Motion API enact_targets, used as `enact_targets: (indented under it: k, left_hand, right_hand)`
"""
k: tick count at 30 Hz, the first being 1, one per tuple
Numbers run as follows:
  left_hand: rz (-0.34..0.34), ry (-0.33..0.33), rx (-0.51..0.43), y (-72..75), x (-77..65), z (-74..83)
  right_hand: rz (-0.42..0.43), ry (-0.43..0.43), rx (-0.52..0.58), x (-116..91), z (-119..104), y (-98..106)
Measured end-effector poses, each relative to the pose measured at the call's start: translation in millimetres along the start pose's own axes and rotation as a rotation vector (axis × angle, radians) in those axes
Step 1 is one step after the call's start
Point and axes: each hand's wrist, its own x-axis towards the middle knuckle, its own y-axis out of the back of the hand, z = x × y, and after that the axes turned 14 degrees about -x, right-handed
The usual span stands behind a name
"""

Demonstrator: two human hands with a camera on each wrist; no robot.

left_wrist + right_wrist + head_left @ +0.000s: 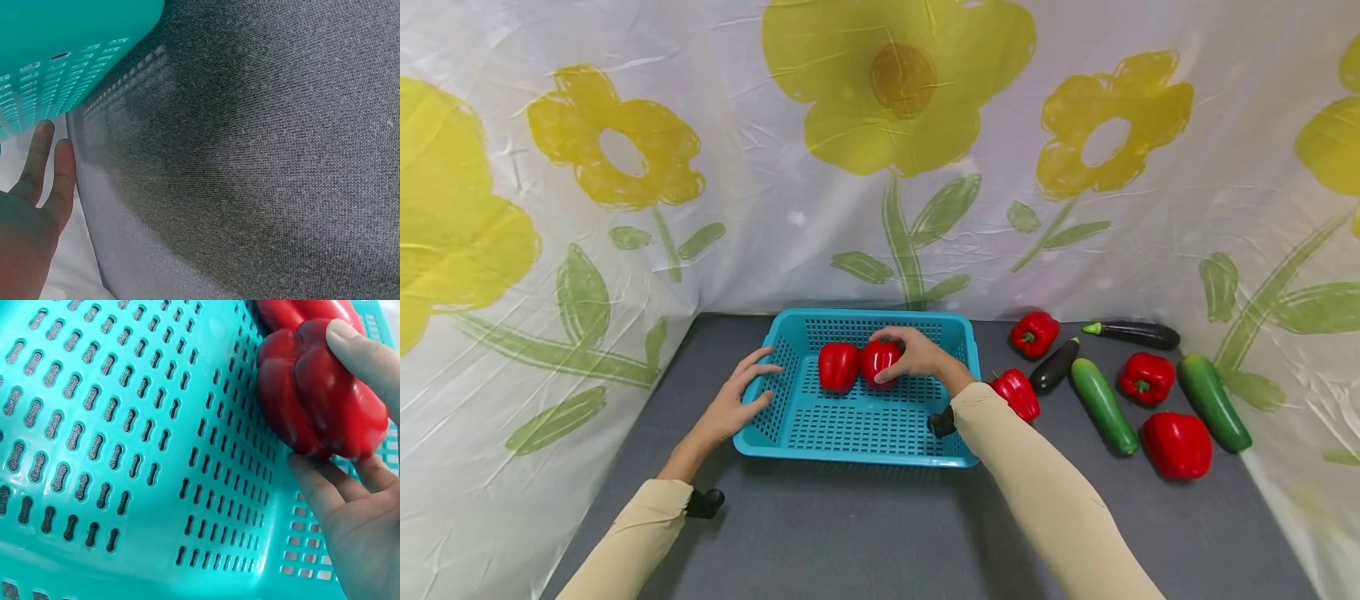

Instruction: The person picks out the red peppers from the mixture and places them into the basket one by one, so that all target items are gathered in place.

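Observation:
A blue plastic basket with slotted walls sits on the grey table. In it my right hand grips a red bell pepper, thumb on one side and fingers on the other, as the right wrist view also shows with the pepper. Just left of it in the basket lies a second red bell pepper. At the basket's left wall my left hand is held with spread, extended fingers. In the left wrist view, two fingers reach up close to the basket's side.
Right of the basket lie red bell peppers, two eggplants and two green zucchini. One pepper is close to the basket's right wall, beside my right sleeve. A flowered curtain rises behind the table.

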Motion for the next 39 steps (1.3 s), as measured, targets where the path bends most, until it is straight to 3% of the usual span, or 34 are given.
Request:
enact_targets:
  k: [27, 39]
  left_hand:
    - [-0.011, -0.016, -0.006, -2.9, 1.1, 2.6]
    - [-0.005, -0.019, -0.002, -0.5, -1.1, 1.5]
  right_hand:
    - [-0.047, -0.026, -0.043, -2, -4, -3]
    - [-0.100, 0.024, -0.005, -8, -2, 16]
